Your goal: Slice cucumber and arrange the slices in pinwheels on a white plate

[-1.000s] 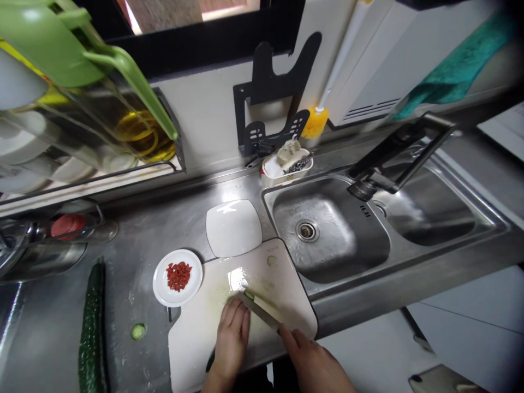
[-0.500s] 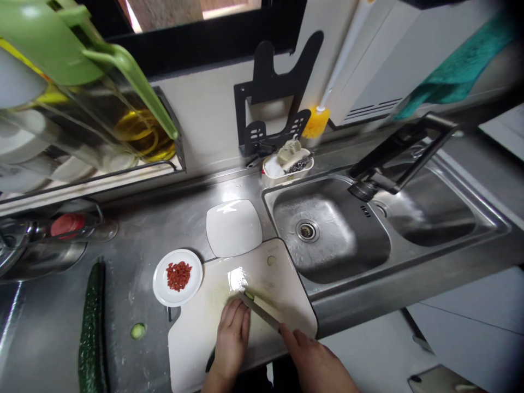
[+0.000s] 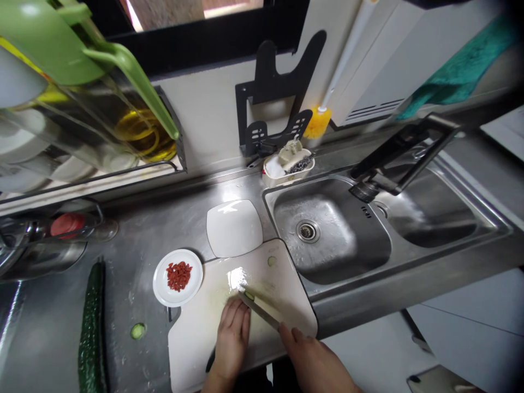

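Over the white cutting board [image 3: 289,297], my left hand [image 3: 232,334] is closed, its fingers curled over a cucumber [image 3: 210,361] whose dark green end shows beside the wrist. My right hand [image 3: 313,357] grips a kitchen knife [image 3: 262,313], its handle hidden in the fist. The blade lies against my left fingertips. A small cucumber piece [image 3: 249,295] sits along the blade's far side. One thin cucumber slice [image 3: 272,261] lies near the board's far right corner.
A white plate [image 3: 157,284] of red goji berries overlaps the board's left corner. Behind is a square white plate [image 3: 234,229]. A whole cucumber [image 3: 92,333] and a cut cucumber end [image 3: 138,331] lie on the left counter. The double sink [image 3: 327,240] is right, under a black faucet [image 3: 393,164].
Almost nothing differs. The view has shifted very slightly, while both hands, the knife and the cucumber piece keep their places on the board.
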Motion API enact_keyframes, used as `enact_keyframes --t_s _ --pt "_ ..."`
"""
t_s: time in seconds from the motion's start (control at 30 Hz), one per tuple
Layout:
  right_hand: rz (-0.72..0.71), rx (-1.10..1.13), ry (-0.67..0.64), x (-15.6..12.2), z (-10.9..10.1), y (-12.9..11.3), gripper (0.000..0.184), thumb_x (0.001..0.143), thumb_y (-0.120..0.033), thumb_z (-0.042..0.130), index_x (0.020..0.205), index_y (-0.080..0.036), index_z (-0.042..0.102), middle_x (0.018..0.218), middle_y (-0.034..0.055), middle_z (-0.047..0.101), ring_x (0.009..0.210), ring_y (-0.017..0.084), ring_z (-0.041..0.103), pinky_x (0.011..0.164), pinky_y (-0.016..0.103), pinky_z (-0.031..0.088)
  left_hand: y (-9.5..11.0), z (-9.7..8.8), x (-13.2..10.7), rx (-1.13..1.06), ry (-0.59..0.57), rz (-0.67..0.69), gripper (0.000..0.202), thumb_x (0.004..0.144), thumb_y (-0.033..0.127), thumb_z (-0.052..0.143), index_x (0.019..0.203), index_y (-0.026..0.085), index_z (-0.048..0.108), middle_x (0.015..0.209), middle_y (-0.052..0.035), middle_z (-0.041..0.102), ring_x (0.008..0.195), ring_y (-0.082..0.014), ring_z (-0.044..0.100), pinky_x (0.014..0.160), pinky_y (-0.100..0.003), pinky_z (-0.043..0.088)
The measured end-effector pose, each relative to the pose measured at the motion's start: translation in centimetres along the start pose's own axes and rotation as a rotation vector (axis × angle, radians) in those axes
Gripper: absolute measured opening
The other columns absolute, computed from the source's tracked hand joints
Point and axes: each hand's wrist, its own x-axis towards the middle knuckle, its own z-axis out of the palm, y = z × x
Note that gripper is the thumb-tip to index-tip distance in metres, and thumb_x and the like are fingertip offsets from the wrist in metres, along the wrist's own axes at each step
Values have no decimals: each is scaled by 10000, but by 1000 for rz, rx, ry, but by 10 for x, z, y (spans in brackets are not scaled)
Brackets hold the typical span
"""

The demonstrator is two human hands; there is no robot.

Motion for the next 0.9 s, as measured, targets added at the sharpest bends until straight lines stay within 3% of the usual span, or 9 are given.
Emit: enact_keyframes --t_s 0.43,0.67,0.9 --pt "10 -18 -2 8 -2 -7 448 724 84 378 1040 -178 558 798 39 672 604 150 645 457 207 350 0 0 1 13 -11 22 228 895 156 442 1071 169 586 1063 -75 662 1066 -204 593 975 -428 479" --pt "28 -35 -89 19 -8 -12 448 760 84 358 1064 -168 570 845 59 687 669 185 675 481 226 401 2 -2 2 -3 -10 9 226 892 152 443 1064 176 587 1053 -68 669 1063 -200 595 975 -428 482" --pt "20 -103 -12 29 10 -16 404 768 67 412 1062 -162 570 834 59 692 652 173 670 501 222 419 2 -1 2 -8 -12 5 234 900 151 419 1056 172 592 1054 -79 664 1049 -207 599 964 -443 485"
